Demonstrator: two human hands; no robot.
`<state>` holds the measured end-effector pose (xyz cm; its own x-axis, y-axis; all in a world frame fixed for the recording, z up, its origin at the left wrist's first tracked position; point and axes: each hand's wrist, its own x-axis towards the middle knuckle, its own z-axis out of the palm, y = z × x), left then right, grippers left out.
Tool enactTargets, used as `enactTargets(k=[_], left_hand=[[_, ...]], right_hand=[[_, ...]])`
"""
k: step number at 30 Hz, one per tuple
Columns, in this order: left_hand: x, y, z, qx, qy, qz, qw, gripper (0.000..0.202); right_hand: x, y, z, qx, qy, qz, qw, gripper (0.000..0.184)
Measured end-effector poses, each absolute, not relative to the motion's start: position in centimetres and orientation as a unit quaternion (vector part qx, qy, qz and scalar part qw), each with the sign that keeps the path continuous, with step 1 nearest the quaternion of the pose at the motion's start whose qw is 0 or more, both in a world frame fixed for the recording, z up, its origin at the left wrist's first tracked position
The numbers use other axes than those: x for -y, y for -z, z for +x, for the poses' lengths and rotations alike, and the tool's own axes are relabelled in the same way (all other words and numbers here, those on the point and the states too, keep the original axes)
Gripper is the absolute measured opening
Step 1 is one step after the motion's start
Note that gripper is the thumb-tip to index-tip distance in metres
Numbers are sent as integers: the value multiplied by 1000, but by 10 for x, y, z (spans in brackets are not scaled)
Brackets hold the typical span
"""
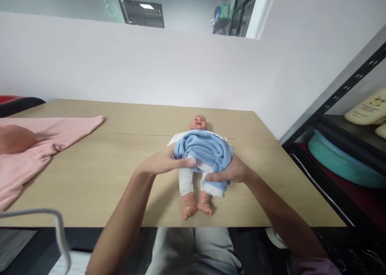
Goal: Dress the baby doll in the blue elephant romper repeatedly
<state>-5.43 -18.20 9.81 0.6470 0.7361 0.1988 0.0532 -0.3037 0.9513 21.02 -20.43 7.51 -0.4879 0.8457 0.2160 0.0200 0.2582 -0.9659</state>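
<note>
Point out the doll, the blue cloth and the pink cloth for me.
Doll [198, 122]: head camera view, on its head.
Blue cloth [206, 147]: head camera view, on its bunched upper part.
Pink cloth [25, 167]: head camera view, on its flat lower part.

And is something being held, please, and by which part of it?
Yes, the blue cloth, bunched above the doll: left hand at one side, right hand at the other, thumbs in front.
</note>
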Motion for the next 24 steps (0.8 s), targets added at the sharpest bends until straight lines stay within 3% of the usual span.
enactTargets(k=[6, 12, 17, 24], left_hand=[[255, -43, -45, -424, -355, 665, 502, 44], [296, 1, -48, -545, -390, 621, 407, 42], [313, 12, -50, -608, -329, 600, 404, 39], [318, 26, -54, -608, -283, 609, 423, 35]], right_hand=[[242, -46, 210, 708, -378, -432, 412, 54], [273, -38, 189, 762, -321, -499, 259, 9], [276, -36, 172, 766, -330, -515, 200, 19], [278, -38, 162, 777, -342, -503, 160, 10]])
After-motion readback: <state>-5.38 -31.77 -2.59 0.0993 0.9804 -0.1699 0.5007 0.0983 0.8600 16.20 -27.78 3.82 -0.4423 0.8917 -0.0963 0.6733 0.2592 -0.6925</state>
